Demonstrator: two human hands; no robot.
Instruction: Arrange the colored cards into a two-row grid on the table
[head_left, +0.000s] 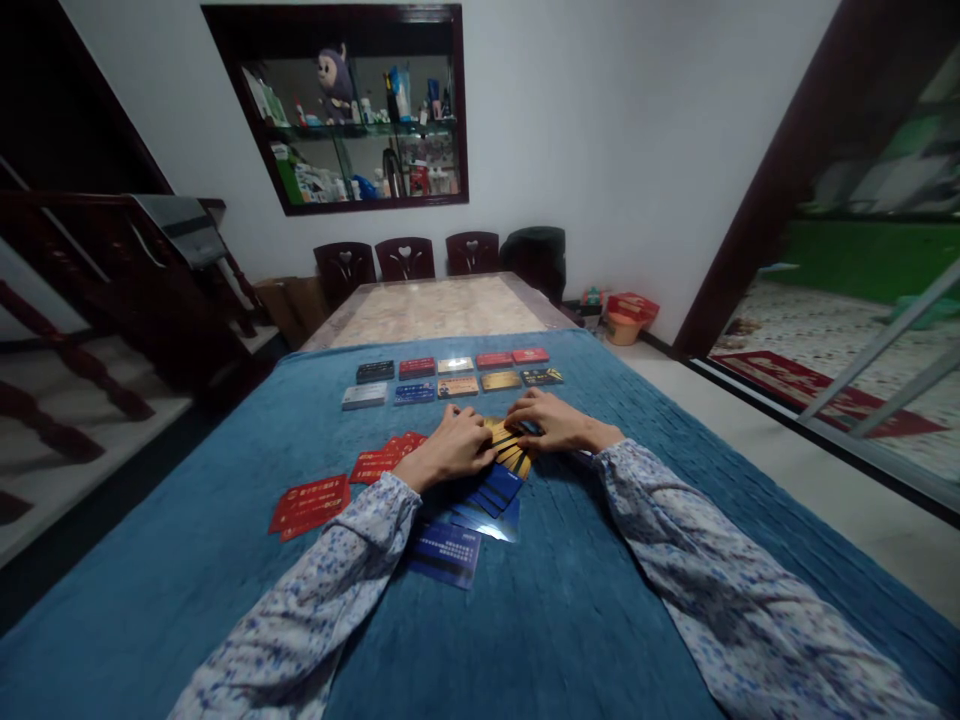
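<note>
Gold cards with dark stripes (511, 450) lie fanned out between my two hands. My left hand (456, 445) is closed with curled fingers at the left edge of the fan; its palm hides some of the cards. From the right, my right hand (551, 422) holds the fan's upper right side, thumb and fingers bent around the cards. Dark blue cards (496, 490) spread out just below the gold ones, partly under my left hand. Another blue card (444, 553) lies nearer to me. Red cards (311, 505) rest left of my left wrist, with more red cards (379, 458) beside it.
Beyond my hands, two rows of card stacks (457, 386) stand on the blue cloth (525, 630). Past the cloth is the bare marble-patterned tabletop (435, 303). Dark wooden chairs (405, 260) stand at the far end, and an orange bucket (624, 325) is on the floor to the right.
</note>
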